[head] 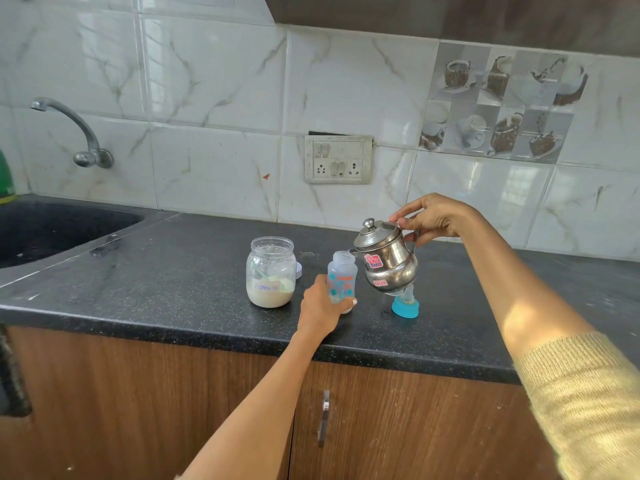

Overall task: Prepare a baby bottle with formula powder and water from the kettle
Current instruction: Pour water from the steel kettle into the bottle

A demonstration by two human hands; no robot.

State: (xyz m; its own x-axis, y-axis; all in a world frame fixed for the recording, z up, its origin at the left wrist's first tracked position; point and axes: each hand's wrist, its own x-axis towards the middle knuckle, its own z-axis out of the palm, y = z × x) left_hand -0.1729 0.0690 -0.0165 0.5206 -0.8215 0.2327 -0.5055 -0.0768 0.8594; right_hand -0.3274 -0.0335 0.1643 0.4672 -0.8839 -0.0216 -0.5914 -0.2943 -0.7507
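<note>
Steel kettle [386,259] over perhaps-plastic bottle [342,276]

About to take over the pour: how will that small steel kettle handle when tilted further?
The kettle looks rigid polished steel, so probably slick; the right hand grips its rear handle. Its knobbed lid may slip if tipped steeply. The open baby bottle seems light and tippable, hence the left hand steadying it.
</note>
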